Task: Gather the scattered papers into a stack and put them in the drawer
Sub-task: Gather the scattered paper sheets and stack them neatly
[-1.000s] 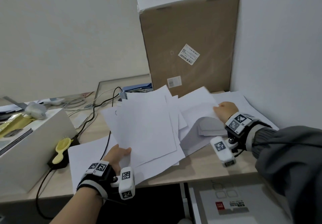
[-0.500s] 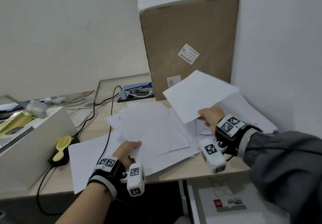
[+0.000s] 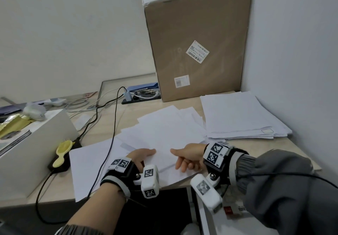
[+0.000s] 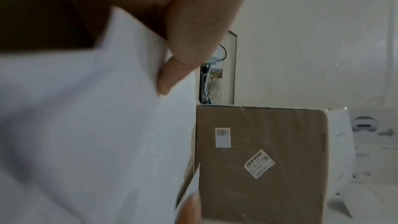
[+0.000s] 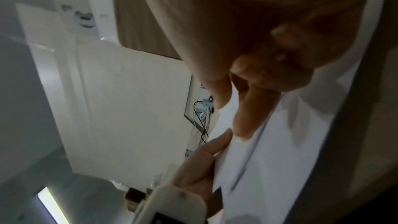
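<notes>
A loose fan of white papers [image 3: 164,134] lies in the middle of the desk [image 3: 283,148], its near edge sticking out past the desk's front. My left hand [image 3: 144,155] grips that near edge, thumb on top and fingers hidden underneath. My right hand [image 3: 180,159] pinches the same edge just to the right, thumb on top and curled fingers below. The left wrist view shows my thumb [image 4: 183,57] pressing on the sheets [image 4: 86,125]. In the right wrist view, thumb and fingers [image 5: 247,108] clamp the paper edge [image 5: 269,151]. No drawer can be made out.
A squarer stack of paper [image 3: 237,117] lies by the right wall. One sheet [image 3: 86,163] lies at the left under a black cable [image 3: 111,125]. A tall cardboard box [image 3: 197,42] stands behind; a white box [image 3: 33,147] and yellow brush [image 3: 62,150] sit left.
My right hand lifted a sheet from the right side, brought it over onto the central pile, and came to the near edge. My left hand lowered its raised sheets flat onto the desk.
</notes>
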Demonstrator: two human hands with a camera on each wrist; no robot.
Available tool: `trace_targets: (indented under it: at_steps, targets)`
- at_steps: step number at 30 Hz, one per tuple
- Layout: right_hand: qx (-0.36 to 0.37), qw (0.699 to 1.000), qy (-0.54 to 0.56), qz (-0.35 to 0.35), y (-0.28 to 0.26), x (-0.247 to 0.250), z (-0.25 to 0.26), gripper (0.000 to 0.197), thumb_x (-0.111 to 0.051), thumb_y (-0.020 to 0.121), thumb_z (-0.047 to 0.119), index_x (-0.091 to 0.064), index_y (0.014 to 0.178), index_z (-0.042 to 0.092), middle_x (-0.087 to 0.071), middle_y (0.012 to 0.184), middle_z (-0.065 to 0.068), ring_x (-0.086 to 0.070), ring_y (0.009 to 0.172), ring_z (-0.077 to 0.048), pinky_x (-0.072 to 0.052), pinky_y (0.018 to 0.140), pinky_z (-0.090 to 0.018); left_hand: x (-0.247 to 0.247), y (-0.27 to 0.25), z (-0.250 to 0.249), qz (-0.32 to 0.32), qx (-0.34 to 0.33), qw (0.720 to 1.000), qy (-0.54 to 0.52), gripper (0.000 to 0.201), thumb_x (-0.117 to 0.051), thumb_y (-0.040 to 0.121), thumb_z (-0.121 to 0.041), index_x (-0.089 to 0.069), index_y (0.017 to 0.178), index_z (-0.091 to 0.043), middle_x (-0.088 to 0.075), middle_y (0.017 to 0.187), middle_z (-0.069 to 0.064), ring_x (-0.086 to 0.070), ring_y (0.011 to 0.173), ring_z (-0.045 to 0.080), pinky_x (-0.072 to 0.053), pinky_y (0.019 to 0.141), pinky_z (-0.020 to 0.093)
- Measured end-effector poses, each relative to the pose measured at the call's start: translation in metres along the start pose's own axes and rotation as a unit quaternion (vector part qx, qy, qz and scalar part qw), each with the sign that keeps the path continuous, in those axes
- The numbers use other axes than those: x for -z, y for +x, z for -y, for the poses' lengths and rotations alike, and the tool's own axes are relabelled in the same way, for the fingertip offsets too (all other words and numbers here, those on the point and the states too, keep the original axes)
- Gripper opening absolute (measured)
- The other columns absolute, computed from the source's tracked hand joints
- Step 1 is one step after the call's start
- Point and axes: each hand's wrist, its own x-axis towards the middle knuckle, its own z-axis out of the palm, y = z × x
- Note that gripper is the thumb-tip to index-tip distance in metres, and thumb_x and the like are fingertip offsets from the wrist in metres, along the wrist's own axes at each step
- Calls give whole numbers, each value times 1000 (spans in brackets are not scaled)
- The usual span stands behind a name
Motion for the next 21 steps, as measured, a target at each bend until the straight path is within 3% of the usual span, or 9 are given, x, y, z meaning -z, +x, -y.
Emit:
trace_targets:
  at_steps: [3,6,9,11,14,16,18,19,21]
  targets:
    - [13,998,-43,-42,-4,16,-3,51,-38,96,52,-61,72,12,-64,50,5,-43,35,-3,-26,36,-15,8,14,-1,-47,6,998,52,38,-66,87,-18,-56,112,8,-66,104,21,-61,95,34,-50,86,45]
    - [70,982,-19,-173,-2,44,-11,28,-53,94,33,-60,74,14,-67,69,2,-56,55,-7,-35,44,-18,19,24,4,-119,-87,988,54,47,-68,85,-19,-54,120,9,-60,119,17,-56,115,38,-46,100,44]
    - [161,931,7,-328,2,74,-15,18,-65,86,28,-62,90,11,-65,91,-4,-61,88,-22,-49,76,-32,28,21,8,-120,-142,982,-44,50,-73,79,-15,-56,122,3,-64,120,17,-60,109,39,-47,98,47]
    - [173,915,21,-364,1,88,-10,48,-70,82,34,-55,118,8,-59,115,-8,-57,109,-25,-45,95,-36,31,10,4,-96,-183,975,-80,36,-65,88,-8,-57,122,2,-65,116,19,-61,105,36,-48,93,44]
    - [188,918,81,-341,-12,109,13,78,-74,76,43,-39,138,12,-48,136,-8,-49,123,-25,-41,103,-38,34,-14,-11,-52,-247,962,-99,27,-57,92,-2,-57,119,-1,-65,110,19,-61,100,35,-49,88,42]
    - [217,931,127,-266,-19,120,32,66,-73,78,40,-47,132,13,-55,131,-5,-56,112,-20,-44,92,-33,38,-24,-22,-42,-280,954,-97,28,-57,92,-2,-58,120,0,-65,111,21,-61,102,36,-49,91,43]
    - [258,932,181,-180,-31,125,54,44,-71,80,29,-59,118,10,-65,118,-6,-63,95,-18,-47,82,-29,40,-32,-36,-37,-303,948,-91,26,-57,91,-1,-59,117,2,-66,108,21,-62,99,36,-51,86,41]
    - [277,924,209,-160,-35,127,64,45,-73,77,25,-61,116,7,-67,115,-8,-65,96,-20,-50,84,-31,41,-36,-46,-34,-315,944,-89,25,-58,91,-1,-60,115,3,-67,106,21,-63,97,35,-52,85,41]
    - [309,902,253,-165,-39,131,83,69,-87,57,26,-63,117,2,-68,115,-12,-63,108,-28,-46,100,-41,42,-43,-68,-25,-340,935,-94,21,-61,88,0,-64,108,3,-70,100,19,-66,91,33,-55,81,39]
